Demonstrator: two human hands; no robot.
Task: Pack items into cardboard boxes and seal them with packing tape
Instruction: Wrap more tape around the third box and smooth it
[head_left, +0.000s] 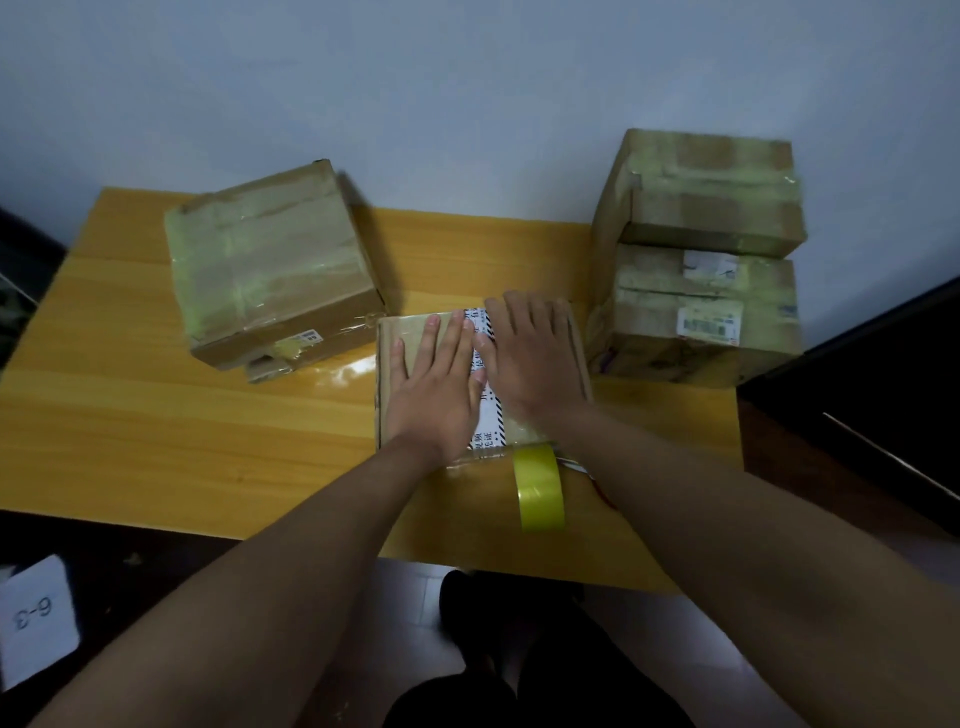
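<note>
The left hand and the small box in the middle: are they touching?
Touching. The head view shows the left hand lying flat, fingers straight, on top of the small box, beside the right hand.

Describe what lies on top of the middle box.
Both hands, left hand and right hand, press flat on the middle box; a printed label shows between them. Contents hidden.

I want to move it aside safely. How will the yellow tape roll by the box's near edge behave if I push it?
The yellow tape roll stands on its edge, so it would probably roll. A strip seems to tie it to the small box, which might tug it back. Probably light, rigid.
</note>
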